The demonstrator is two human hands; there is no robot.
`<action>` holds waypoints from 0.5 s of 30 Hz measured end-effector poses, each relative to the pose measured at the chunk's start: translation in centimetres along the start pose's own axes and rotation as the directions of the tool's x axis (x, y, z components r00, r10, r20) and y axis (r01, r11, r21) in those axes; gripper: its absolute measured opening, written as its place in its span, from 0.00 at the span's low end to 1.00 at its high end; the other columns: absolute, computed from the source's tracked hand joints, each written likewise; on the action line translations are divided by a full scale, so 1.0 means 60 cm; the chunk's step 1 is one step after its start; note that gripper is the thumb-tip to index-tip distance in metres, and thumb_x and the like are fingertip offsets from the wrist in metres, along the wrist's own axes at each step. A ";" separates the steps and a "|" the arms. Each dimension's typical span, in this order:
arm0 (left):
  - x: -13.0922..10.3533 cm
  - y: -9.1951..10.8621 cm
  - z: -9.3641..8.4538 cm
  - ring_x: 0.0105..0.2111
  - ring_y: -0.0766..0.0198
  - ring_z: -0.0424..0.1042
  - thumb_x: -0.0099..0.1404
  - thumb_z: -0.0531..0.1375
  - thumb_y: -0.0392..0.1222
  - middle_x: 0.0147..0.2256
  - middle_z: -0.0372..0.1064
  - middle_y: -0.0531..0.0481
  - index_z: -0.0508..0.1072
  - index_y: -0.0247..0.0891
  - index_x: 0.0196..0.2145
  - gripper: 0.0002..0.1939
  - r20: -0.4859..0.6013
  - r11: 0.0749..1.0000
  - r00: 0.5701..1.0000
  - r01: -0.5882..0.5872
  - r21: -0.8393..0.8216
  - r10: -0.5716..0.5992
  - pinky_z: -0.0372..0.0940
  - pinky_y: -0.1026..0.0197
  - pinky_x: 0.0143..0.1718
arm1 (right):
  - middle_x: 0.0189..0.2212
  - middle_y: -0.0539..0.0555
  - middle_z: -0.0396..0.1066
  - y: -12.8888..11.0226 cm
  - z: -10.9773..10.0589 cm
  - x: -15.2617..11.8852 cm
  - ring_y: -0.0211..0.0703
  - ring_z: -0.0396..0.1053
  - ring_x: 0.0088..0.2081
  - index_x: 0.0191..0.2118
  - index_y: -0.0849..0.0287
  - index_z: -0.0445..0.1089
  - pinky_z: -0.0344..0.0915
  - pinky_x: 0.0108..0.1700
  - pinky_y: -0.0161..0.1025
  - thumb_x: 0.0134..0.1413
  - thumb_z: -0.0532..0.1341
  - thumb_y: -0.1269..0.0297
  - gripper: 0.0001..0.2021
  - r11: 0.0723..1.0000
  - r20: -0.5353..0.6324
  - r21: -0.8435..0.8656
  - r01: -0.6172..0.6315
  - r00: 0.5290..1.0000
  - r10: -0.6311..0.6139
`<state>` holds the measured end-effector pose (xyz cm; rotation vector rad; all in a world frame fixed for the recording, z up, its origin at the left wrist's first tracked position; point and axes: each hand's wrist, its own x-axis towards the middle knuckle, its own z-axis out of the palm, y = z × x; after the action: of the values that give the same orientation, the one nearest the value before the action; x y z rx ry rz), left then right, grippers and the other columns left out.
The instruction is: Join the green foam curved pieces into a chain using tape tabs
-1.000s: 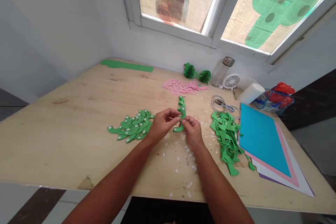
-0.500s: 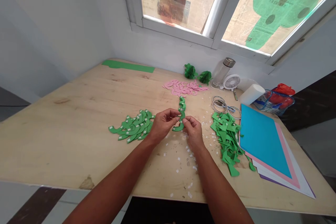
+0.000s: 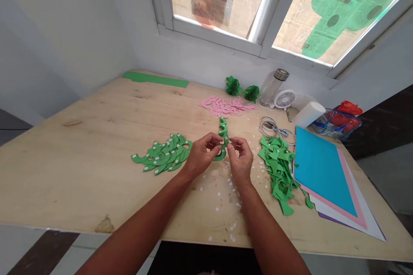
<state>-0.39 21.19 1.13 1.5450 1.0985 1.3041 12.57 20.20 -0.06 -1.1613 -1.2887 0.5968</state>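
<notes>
A wavy chain of joined green paper pieces (image 3: 223,127) runs upright through the middle of the table, small white squares on it. My left hand (image 3: 204,151) pinches its left side near the lower end. At the right side of the same chain, my right hand (image 3: 239,154) has thumb and fingers closed on its edge. Fingertips partly cover the chain between the hands. Left of my left hand lies a pile of curved green pieces (image 3: 166,153) with white squares on them. Small white bits (image 3: 219,194) are scattered on the wood below the hands.
Pink cutouts (image 3: 222,106) and two green paper balls (image 3: 232,86) lie behind. To the right are green scraps (image 3: 279,172), scissors (image 3: 284,132), tape rolls, coloured sheets (image 3: 325,172), a bottle (image 3: 274,87), a small fan (image 3: 284,99) and a clear bag (image 3: 337,124). A green strip (image 3: 155,78) lies back left.
My right hand has shifted slightly up and to the right along the chain, and the chain's lower curve has turned a little. The camera view has moved slightly.
</notes>
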 end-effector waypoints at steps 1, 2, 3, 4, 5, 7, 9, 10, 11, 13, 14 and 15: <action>0.000 0.000 0.000 0.26 0.67 0.67 0.56 0.59 0.38 0.27 0.68 0.53 0.70 0.38 0.31 0.04 0.007 1.000 1.000 -0.005 0.008 0.005 0.64 0.65 0.30 | 0.34 0.53 0.69 0.000 0.000 0.000 0.40 0.67 0.34 0.36 0.59 0.69 0.64 0.36 0.38 0.49 0.60 0.65 0.07 1.000 0.001 -0.012 0.022 1.000 -0.022; -0.001 -0.001 0.001 0.26 0.67 0.67 0.56 0.59 0.38 0.27 0.68 0.53 0.70 0.38 0.32 0.05 0.013 1.000 1.000 -0.009 0.014 0.009 0.64 0.64 0.30 | 0.34 0.53 0.69 0.000 0.000 0.001 0.40 0.67 0.34 0.36 0.59 0.69 0.64 0.36 0.38 0.49 0.59 0.65 0.07 0.999 0.003 -0.024 0.041 0.999 -0.041; -0.001 -0.001 0.001 0.27 0.67 0.67 0.56 0.59 0.37 0.27 0.68 0.53 0.70 0.38 0.33 0.05 0.020 1.000 1.000 -0.013 0.019 0.012 0.64 0.64 0.30 | 0.34 0.53 0.69 0.000 -0.001 0.001 0.41 0.67 0.35 0.35 0.59 0.69 0.64 0.37 0.38 0.50 0.59 0.66 0.06 0.998 0.007 -0.033 0.059 0.998 -0.058; -0.001 -0.002 0.001 0.27 0.67 0.67 0.56 0.58 0.37 0.27 0.69 0.53 0.71 0.38 0.34 0.06 0.025 1.000 1.000 -0.017 0.023 0.016 0.64 0.64 0.31 | 0.34 0.53 0.69 0.000 -0.001 0.001 0.41 0.67 0.36 0.35 0.59 0.68 0.64 0.37 0.38 0.50 0.59 0.66 0.06 0.996 0.012 -0.040 0.073 0.997 -0.073; -0.001 -0.002 0.001 0.27 0.67 0.67 0.56 0.58 0.37 0.28 0.69 0.53 0.71 0.38 0.34 0.06 0.029 0.999 0.999 -0.021 0.026 0.020 0.64 0.64 0.31 | 0.34 0.54 0.69 0.000 -0.001 0.001 0.42 0.67 0.37 0.34 0.59 0.68 0.64 0.37 0.38 0.50 0.59 0.66 0.05 0.995 0.017 -0.045 0.085 0.996 -0.084; -0.001 -0.003 0.001 0.27 0.67 0.67 0.56 0.58 0.37 0.28 0.68 0.53 0.71 0.38 0.33 0.05 0.029 0.999 0.999 -0.029 0.034 0.028 0.64 0.65 0.31 | 0.35 0.54 0.69 -0.001 -0.001 0.001 0.43 0.67 0.39 0.33 0.59 0.68 0.64 0.37 0.38 0.50 0.59 0.66 0.04 0.994 0.024 -0.046 0.103 0.994 -0.102; -0.001 -0.003 0.001 0.27 0.67 0.67 0.56 0.58 0.37 0.28 0.68 0.53 0.71 0.38 0.32 0.05 0.027 0.999 0.999 -0.033 0.040 0.032 0.64 0.65 0.30 | 0.36 0.55 0.69 -0.001 -0.001 0.001 0.43 0.67 0.40 0.32 0.58 0.68 0.63 0.36 0.38 0.50 0.59 0.66 0.03 0.993 0.025 -0.042 0.114 0.993 -0.113; -0.001 -0.003 0.001 0.27 0.67 0.67 0.56 0.58 0.37 0.28 0.68 0.53 0.71 0.38 0.32 0.05 0.028 0.999 0.999 -0.033 0.042 0.031 0.64 0.65 0.30 | 0.36 0.55 0.69 -0.002 -0.001 0.001 0.43 0.67 0.40 0.32 0.58 0.68 0.63 0.37 0.38 0.50 0.59 0.66 0.03 0.992 0.025 -0.040 0.116 0.993 -0.115; -0.001 -0.003 0.001 0.28 0.66 0.68 0.56 0.58 0.37 0.28 0.68 0.53 0.71 0.38 0.33 0.05 0.031 0.999 0.999 -0.031 0.044 0.030 0.64 0.65 0.31 | 0.36 0.55 0.69 -0.003 -0.001 0.001 0.44 0.67 0.40 0.32 0.58 0.68 0.63 0.37 0.39 0.50 0.59 0.66 0.03 0.993 0.026 -0.039 0.115 0.993 -0.115; 0.000 -0.002 0.000 0.28 0.66 0.68 0.56 0.58 0.38 0.29 0.69 0.52 0.71 0.38 0.33 0.05 0.034 0.999 0.999 -0.025 0.042 0.023 0.64 0.65 0.31 | 0.36 0.55 0.69 -0.005 -0.001 0.001 0.44 0.67 0.40 0.31 0.57 0.68 0.63 0.37 0.39 0.50 0.59 0.67 0.02 0.993 0.027 -0.038 0.113 0.993 -0.112; 0.000 -0.002 0.000 0.28 0.66 0.68 0.56 0.58 0.38 0.29 0.69 0.52 0.71 0.38 0.32 0.05 0.033 0.999 0.999 -0.020 0.041 0.018 0.64 0.65 0.31 | 0.36 0.55 0.69 -0.006 -0.001 0.000 0.44 0.67 0.41 0.31 0.57 0.68 0.63 0.38 0.39 0.50 0.59 0.67 0.02 0.993 0.026 -0.041 0.113 0.993 -0.112; 0.000 -0.002 0.000 0.28 0.66 0.68 0.56 0.58 0.38 0.29 0.69 0.52 0.71 0.38 0.32 0.05 0.032 0.999 0.999 -0.015 0.040 0.013 0.64 0.65 0.31 | 0.37 0.55 0.69 -0.008 -0.001 0.000 0.44 0.67 0.41 0.31 0.57 0.68 0.63 0.38 0.40 0.50 0.59 0.67 0.02 0.992 0.026 -0.046 0.115 0.993 -0.114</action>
<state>-0.38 21.22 1.02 1.5999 1.1019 1.2702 12.53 20.00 0.35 -1.1136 -1.3865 0.4992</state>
